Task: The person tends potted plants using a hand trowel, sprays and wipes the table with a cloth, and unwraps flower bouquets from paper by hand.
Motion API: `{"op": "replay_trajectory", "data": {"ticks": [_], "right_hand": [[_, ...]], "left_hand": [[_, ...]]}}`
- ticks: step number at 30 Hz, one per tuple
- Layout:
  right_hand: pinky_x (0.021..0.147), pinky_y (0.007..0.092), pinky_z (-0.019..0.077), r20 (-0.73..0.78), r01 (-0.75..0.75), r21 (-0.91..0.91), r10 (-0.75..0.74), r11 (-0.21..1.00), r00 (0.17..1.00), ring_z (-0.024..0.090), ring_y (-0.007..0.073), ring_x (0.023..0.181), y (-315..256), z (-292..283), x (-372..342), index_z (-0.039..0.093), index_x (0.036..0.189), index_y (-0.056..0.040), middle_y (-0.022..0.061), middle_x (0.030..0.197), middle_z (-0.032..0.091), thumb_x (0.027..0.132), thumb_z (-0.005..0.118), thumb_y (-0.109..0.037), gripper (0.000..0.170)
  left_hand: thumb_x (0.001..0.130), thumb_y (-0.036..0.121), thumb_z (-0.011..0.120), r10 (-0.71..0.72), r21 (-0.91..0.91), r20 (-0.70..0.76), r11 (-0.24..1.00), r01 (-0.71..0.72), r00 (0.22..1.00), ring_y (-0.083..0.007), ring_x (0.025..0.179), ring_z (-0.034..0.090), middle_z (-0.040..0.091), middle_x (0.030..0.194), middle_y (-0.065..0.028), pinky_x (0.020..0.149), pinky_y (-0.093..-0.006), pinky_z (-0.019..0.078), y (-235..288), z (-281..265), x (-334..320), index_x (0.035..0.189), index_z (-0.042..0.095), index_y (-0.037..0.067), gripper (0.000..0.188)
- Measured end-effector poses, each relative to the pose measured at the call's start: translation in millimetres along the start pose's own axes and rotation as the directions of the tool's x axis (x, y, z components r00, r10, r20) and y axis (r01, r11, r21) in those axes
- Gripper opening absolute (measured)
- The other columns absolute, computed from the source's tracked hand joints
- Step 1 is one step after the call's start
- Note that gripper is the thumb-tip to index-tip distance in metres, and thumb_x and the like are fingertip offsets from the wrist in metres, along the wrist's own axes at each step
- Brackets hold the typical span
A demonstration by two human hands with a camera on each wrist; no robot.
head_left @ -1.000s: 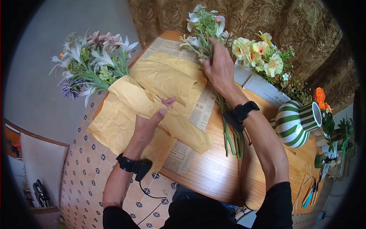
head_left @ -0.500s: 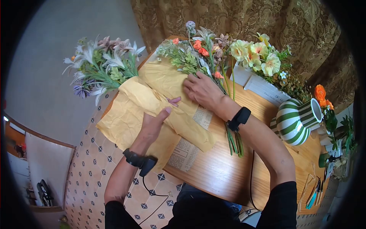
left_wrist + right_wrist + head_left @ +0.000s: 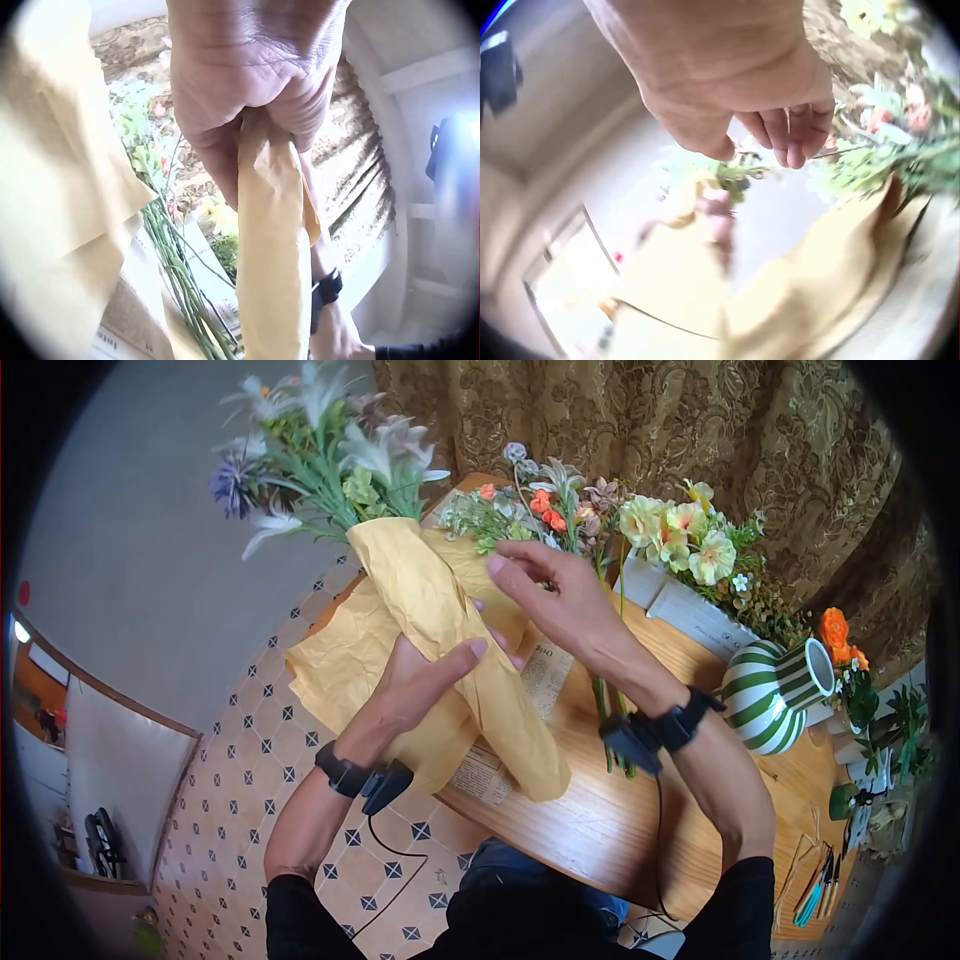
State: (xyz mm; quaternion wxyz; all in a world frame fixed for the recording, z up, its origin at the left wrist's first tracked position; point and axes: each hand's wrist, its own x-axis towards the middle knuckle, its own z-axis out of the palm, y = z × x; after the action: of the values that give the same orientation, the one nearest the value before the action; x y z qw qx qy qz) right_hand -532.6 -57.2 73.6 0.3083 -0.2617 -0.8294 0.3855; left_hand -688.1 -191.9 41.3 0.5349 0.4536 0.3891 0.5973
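In the head view my left hand (image 3: pixel 418 685) grips a bouquet (image 3: pixel 335 470) of white lilies and purple flowers, its stems rolled in yellow paper (image 3: pixel 515 740). The wrapped roll narrows into that hand's grasp in the left wrist view, thumb on one side and fingers on the other. My right hand (image 3: pixel 565 605) hovers to the right of the roll, fingers loosely bent and holding nothing. Beyond it lies a second bunch of flowers (image 3: pixel 545 505), with coral blooms and long green stems (image 3: pixel 176 262). More of the yellow paper spreads out beneath the bouquet.
Printed newspaper-style paper (image 3: pixel 482 775) lies on the wooden table (image 3: pixel 600 830). To the right are yellow flowers (image 3: pixel 700 540), a green-striped white vase (image 3: pixel 765 695) lying tilted, orange flowers (image 3: pixel 838 635) and several tools (image 3: pixel 818 885). A patterned curtain (image 3: pixel 600 410) hangs behind.
The left hand has raised the wrapped bouquet and swung its flower heads up and right. The right hand laid the coral-flowered bunch on the table, let go and came back toward the roll.
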Motion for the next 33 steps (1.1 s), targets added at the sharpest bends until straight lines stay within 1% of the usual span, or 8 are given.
{"op": "replay_trajectory", "data": {"ticks": [7, 13, 17, 21, 24, 28, 31, 33], "right_hand": [[0.082, 0.0285, 0.0552, 0.355, -0.28, 0.482, 0.107, 0.83, 0.929, 0.067, 0.0133, 0.092, -58, -7, -26, 0.062, 0.123, 0.0079, 0.0129, 0.101, 0.071, 0.094, 0.071, -0.042, 0.058], [0.085, 0.0256, 0.0525, 0.17, -0.02, 0.706, -0.142, 0.708, 0.975, 0.062, 0.0101, 0.098, -61, -1, -48, 0.053, 0.137, 0.0026, 0.0062, 0.116, 0.067, 0.092, 0.078, -0.023, 0.058], [0.088, 0.0261, 0.0538, 0.299, -0.186, 0.802, -0.111, 0.568, 0.948, 0.064, 0.0123, 0.105, -80, -16, -65, 0.046, 0.141, 0.0024, 0.0085, 0.121, 0.065, 0.091, 0.079, -0.022, 0.064], [0.092, 0.0322, 0.0549, 0.194, -0.094, 0.752, -0.083, 0.652, 0.978, 0.065, 0.0185, 0.108, -82, -38, -54, 0.044, 0.14, 0.0033, 0.0126, 0.125, 0.064, 0.085, 0.083, -0.04, 0.08], [0.094, 0.0335, 0.0543, 0.145, -0.132, 0.724, 0.038, 0.677, 0.989, 0.066, 0.0203, 0.107, -98, -58, -46, 0.053, 0.13, 0.0049, 0.0147, 0.115, 0.068, 0.079, 0.087, -0.042, 0.077], [0.091, 0.0323, 0.0553, 0.159, -0.202, 0.727, 0.125, 0.657, 0.979, 0.069, 0.0213, 0.099, -101, -70, -54, 0.065, 0.114, 0.0091, 0.0157, 0.109, 0.07, 0.081, 0.086, -0.03, 0.056], [0.091, 0.0325, 0.0562, 0.232, -0.243, 0.859, 0.08, 0.451, 0.969, 0.069, 0.0204, 0.098, -101, -76, -66, 0.065, 0.118, 0.009, 0.0159, 0.111, 0.07, 0.084, 0.082, -0.024, 0.05], [0.093, 0.0335, 0.0559, 0.274, -0.259, 0.865, 0.027, 0.43, 0.961, 0.069, 0.0217, 0.101, -103, -78, -75, 0.063, 0.123, 0.0076, 0.0161, 0.112, 0.07, 0.086, 0.079, -0.023, 0.051]], "left_hand": [[0.097, 0.029, 0.071, 0.087, 0.41, 0.044, 0.907, -0.097, 0.995, -0.018, 0.103, 0.067, 0.066, 0.116, -0.012, 0.089, -0.0345, 0.0565, 4, 38, -15, 0.132, 0.05, -0.003, 0.052], [0.099, 0.034, 0.066, 0.028, -0.007, 0.142, 1.0, -0.028, 0.989, -0.0229, 0.099, 0.069, 0.065, 0.107, -0.0123, 0.083, -0.0345, 0.0579, 11, 65, -48, 0.136, 0.043, 0.0, 0.055], [0.099, 0.023, 0.062, 0.043, -0.282, 0.241, 0.959, 0.027, 0.969, -0.021, 0.085, 0.067, 0.063, 0.097, -0.0096, 0.073, -0.0327, 0.0566, -6, 66, -59, 0.129, 0.043, 0.001, 0.042], [0.094, 0.015, 0.066, 0.012, 0.229, 0.073, 0.973, -0.029, 0.997, -0.017, 0.081, 0.066, 0.064, 0.091, -0.0065, 0.069, -0.0332, 0.0549, -13, 91, -68, 0.124, 0.044, 0.001, 0.04], [0.091, 0.013, 0.068, 0.233, 0.691, -0.129, 0.718, -0.081, 0.964, -0.0242, 0.084, 0.071, 0.068, 0.095, -0.0142, 0.074, -0.0409, 0.0559, -29, 114, -70, 0.132, 0.039, -0.003, 0.052], [0.09, 0.008, 0.07, 0.153, 0.723, -0.252, 0.686, 0.081, 0.955, -0.0257, 0.108, 0.068, 0.069, 0.115, -0.0142, 0.09, -0.0358, 0.0524, -37, 131, -74, 0.132, 0.039, -0.002, 0.053], [0.088, 0.015, 0.076, 0.269, 0.067, -0.035, 0.962, -0.267, 0.962, -0.0338, 0.117, 0.067, 0.069, 0.119, -0.021, 0.099, -0.0384, 0.0511, -34, 120, -61, 0.14, 0.034, -0.004, 0.07], [0.085, 0.024, 0.083, -0.11, -0.38, 0.375, 0.888, 0.261, 0.921, -0.0343, 0.118, 0.064, 0.06, 0.131, -0.0166, 0.107, -0.0417, 0.0474, -15, 99, -57, 0.15, 0.028, -0.004, 0.09]]}}
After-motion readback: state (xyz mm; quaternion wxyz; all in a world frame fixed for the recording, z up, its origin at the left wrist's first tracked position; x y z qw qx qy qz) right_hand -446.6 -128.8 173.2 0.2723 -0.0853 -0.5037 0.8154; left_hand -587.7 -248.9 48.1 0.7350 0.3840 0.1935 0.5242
